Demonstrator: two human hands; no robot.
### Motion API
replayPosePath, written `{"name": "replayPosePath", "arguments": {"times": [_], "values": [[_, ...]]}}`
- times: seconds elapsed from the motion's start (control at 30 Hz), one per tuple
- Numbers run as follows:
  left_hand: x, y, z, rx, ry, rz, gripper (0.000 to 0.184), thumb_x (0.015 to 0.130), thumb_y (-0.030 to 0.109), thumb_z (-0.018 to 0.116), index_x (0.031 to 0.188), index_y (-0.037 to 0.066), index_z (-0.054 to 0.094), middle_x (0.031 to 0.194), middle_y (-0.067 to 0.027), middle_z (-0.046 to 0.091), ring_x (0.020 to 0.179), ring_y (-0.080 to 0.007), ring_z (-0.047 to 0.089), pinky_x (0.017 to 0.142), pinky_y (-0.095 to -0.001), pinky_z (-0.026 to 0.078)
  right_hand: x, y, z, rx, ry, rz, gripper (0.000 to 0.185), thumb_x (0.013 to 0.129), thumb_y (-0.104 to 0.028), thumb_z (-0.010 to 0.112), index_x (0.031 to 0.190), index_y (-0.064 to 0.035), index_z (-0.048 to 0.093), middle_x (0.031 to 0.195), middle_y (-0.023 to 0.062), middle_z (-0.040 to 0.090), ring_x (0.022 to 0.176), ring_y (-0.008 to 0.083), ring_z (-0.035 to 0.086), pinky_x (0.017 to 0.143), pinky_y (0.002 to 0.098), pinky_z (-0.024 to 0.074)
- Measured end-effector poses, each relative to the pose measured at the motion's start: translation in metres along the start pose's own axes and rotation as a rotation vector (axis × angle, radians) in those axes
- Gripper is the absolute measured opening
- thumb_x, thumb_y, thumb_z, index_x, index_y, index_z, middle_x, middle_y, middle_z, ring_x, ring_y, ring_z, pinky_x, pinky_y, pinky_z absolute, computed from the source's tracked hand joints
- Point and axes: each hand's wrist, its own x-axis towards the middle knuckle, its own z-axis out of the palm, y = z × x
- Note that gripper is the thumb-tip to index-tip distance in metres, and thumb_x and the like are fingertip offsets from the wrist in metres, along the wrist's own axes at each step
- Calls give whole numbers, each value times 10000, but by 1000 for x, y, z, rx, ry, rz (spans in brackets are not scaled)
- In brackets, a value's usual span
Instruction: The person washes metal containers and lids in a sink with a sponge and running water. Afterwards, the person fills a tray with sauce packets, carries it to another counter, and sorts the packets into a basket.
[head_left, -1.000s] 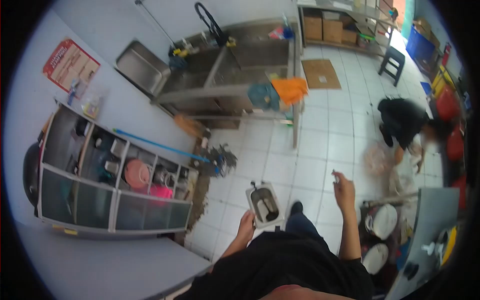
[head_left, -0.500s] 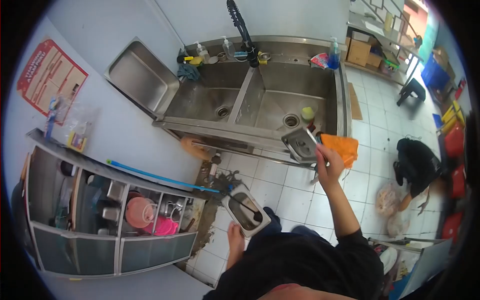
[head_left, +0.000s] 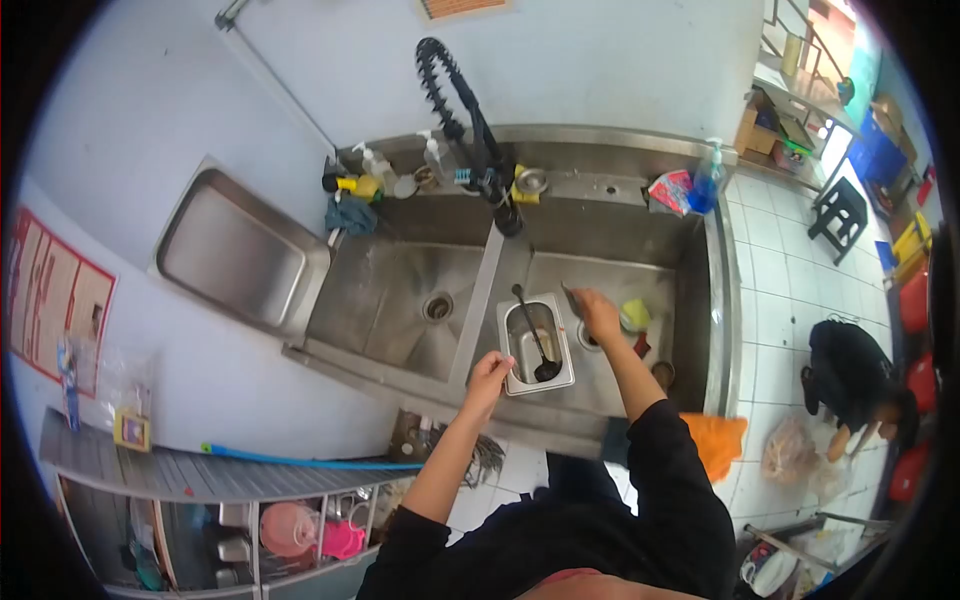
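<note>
My left hand (head_left: 487, 383) grips the near left rim of a small rectangular metal pan (head_left: 572, 374), tilted over the right sink basin (head_left: 620, 395). Inside the pan rests a black ladle (head_left: 546, 369), its handle leaning over the far rim. To the right of the pan, my right hand (head_left: 598, 315) is closed above the drain. A thin grey edge at its fingertips looks like the metal lid (head_left: 568, 290) seen edge-on; most of it is hidden. A yellow-green sponge (head_left: 634, 316) lies in the basin beside this hand.
A black spring faucet (head_left: 480, 140) hangs over the divider. Soap bottles (head_left: 378, 165) and a blue bottle (head_left: 704, 185) stand along the back ledge. An orange cloth (head_left: 715, 443) drapes over the front edge. On the right, another person (head_left: 848, 370) bends near plastic bags (head_left: 788, 450).
The pan with the ladle has come up from in front of my body to over the right basin. My right hand has moved forward and left into the basin area; the lid has turned nearly edge-on.
</note>
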Motion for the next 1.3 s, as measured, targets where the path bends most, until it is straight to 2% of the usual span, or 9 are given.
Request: {"name": "replayPosePath", "arguments": {"times": [0.3, 0.7, 0.83, 0.9, 1.03, 1.1, 1.17, 1.23, 1.3], "values": [[157, -112, -15, 241, -15, -266, 175, 871, 210, 653, 792, 109, 534, 669, 54, 470, 571, -52, 405, 473, -229, 310, 28, 45, 93, -136, -263, -163, 437, 783, -91, 536, 1214, -164, 534, 915, 4, 570, 883, 200, 586, 682, 316, 525], [224, -219, -27, 490, 250, -317, 221, 860, 167, 624, 975, 40, 484, 853, -94, 531, 798, -193, 503, 739, -342, 424, 62, 87, 141, -138, -648, -194, 353, 751, -79, 572, 1094, -151, 607, 1049, 21, 587, 1023, 229, 558, 840, 369, 481], [246, -227, -33, 698, 347, -231, 311, 845, 175, 629, 1053, 5, 473, 955, -150, 552, 886, -287, 539, 820, -367, 423, 179, 8, 100, 570, 101, -20, 325, 714, 20, 569, 1031, -52, 572, 1066, 138, 539, 1013, 347, 534, 852, 419, 451], [265, -243, -41, 784, 417, -132, 416, 838, 180, 627, 1159, -29, 466, 1111, -199, 549, 1050, -348, 522, 923, -385, 401, 236, -35, 73, 922, 99, 78, 306, 824, -31, 543, 1128, -53, 559, 1148, 139, 538, 1068, 310, 531, 894, 356, 438], [269, -148, -2, 649, 440, 17, 506, 856, 181, 606, 1270, -45, 423, 1285, -211, 473, 1164, -343, 482, 982, -403, 378, 293, -80, 86, 986, 224, -63, 296, 851, -111, 575, 1144, -71, 562, 1055, 91, 576, 1008, 237, 523, 862, 314, 436], [268, -84, 20, -131, 323, -94, 334, 878, 134, 549, 1177, -4, 495, 1159, -124, 576, 1105, -253, 535, 946, -368, 400, 287, -79, 105, 812, 200, -188, 279, 855, -139, 588, 1127, -79, 569, 1023, 71, 585, 990, 204, 516, 842, 301, 436], [273, -39, 23, -375, 216, -160, 260, 896, 159, 512, 1113, 15, 515, 1059, -100, 592, 1022, -228, 553, 881, -351, 427, 272, -78, 114, 1510, -152, 137, 224, 869, -188, 587, 1071, -93, 585, 1021, 35, 599, 948, 146, 515, 792, 277, 430], [272, -3, 22, -626, 105, -221, 209, 915, 184, 476, 1049, 34, 535, 959, -76, 607, 939, -202, 571, 817, -333, 454, 258, -71, 86, 1119, -70, 40, 189, 889, -226, 569, 1025, -95, 584, 999, 17, 599, 901, 124, 534, 739, 266, 428], [272, 24, 20, -726, -5, -298, 198, 937, 240, 432, 938, 71, 536, 769, -33, 551, 741, -173, 530, 676, -307, 455, 254, -61, 74, 1547, -174, 204, 237, 928, -253, 530, 1054, -57, 577, 996, 42, 597, 877, 136, 567, 782, 278, 439]]}}
